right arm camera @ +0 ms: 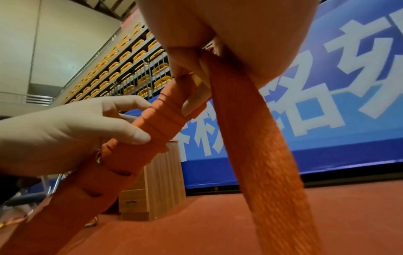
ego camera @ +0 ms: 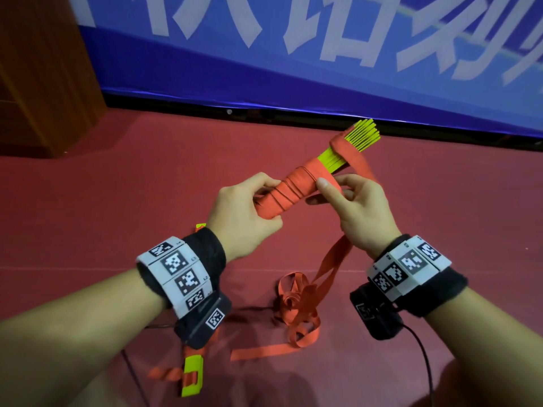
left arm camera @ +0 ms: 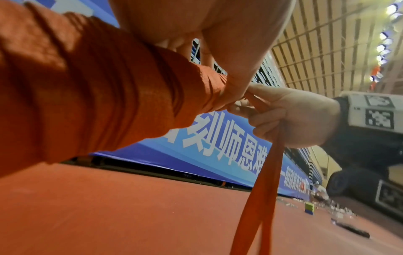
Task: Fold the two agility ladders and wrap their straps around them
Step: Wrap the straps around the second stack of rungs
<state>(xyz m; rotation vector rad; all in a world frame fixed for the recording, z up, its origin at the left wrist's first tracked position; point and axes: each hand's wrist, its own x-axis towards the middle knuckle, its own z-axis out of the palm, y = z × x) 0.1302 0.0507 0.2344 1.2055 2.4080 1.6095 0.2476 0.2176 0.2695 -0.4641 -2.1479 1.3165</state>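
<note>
Two hands work one ladder bundle (ego camera: 296, 189); left hand (ego camera: 244, 212) grips its stiff wrapped middle; right hand (ego camera: 357, 210) pinches the soft, floppy strap (ego camera: 329, 265).

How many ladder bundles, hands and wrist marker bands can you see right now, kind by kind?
Ladder bundles: 2, the held bundle and the floor bundle
Hands: 2, the left hand and the right hand
Wrist marker bands: 2, the left band and the right band
Total: 6
</note>
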